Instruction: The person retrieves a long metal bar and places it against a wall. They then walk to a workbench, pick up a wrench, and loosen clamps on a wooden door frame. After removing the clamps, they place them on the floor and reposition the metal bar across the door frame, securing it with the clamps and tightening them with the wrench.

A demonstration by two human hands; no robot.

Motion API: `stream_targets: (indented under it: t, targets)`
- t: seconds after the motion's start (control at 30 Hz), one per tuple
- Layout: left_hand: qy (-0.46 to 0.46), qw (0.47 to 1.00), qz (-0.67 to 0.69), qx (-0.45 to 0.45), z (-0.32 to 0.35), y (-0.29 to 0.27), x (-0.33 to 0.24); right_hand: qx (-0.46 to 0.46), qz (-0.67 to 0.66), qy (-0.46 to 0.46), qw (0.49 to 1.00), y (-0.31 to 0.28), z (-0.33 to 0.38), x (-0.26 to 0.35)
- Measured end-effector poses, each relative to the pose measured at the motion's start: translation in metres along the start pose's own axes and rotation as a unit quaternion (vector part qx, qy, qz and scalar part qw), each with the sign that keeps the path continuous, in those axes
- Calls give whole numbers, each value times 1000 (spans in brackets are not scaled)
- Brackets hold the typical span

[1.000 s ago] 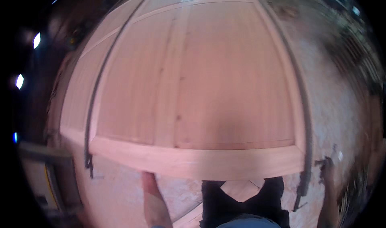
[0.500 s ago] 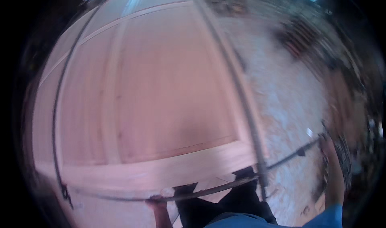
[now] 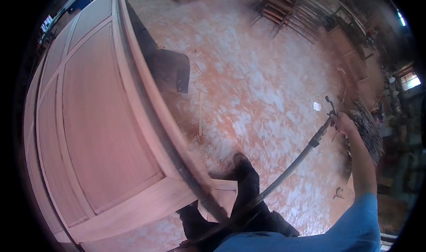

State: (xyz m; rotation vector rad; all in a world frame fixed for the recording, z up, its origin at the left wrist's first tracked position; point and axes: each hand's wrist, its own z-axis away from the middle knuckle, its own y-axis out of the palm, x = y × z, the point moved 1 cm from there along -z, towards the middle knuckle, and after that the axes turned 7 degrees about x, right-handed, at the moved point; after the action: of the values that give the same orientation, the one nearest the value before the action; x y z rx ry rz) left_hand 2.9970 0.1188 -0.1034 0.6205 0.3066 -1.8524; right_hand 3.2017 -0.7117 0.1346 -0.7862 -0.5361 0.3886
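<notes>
My right hand (image 3: 342,122) is closed round one end of a long metal bar clamp (image 3: 288,172), beside its screw handle. The clamp slants down across my legs toward the lower edge. There a small part of my left hand (image 3: 188,247) shows, closed on the bar near its other end; most of that hand is cut off. To the left lies a large paneled wooden door (image 3: 106,114), raised off the floor. Another bar clamp (image 3: 188,179) runs along its near right side, and a third (image 3: 41,167) lies along its left part.
Wood dust and shavings cover the floor (image 3: 248,87). A dark curved object (image 3: 175,70) stands beside the door. A thin wood strip (image 3: 200,114) lies on the floor. Slatted wood pieces (image 3: 279,5) are at the far right, with boards (image 3: 355,65) along the right side.
My view has swung to the right, so the door now sits farther left and more floor shows. The held clamp has turned to a steeper slant, its right end higher.
</notes>
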Motion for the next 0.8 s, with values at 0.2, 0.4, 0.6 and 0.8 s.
stream_targets:
  t: [0.2,0.4,0.6,0.8]
  targets:
    - [29,996,83,4,112,35,60,65,36,11,997,-65,-123,-32]
    - [80,974,213,15,196,38,117,94,35,-2,995,-112,-203,-82]
    - [105,940,322,51,253,9,166,91,6,-33,995,-147,-209,-58]
    - [128,950,284,36,267,61,152,117,-35,-80,989,-136,-201,-11]
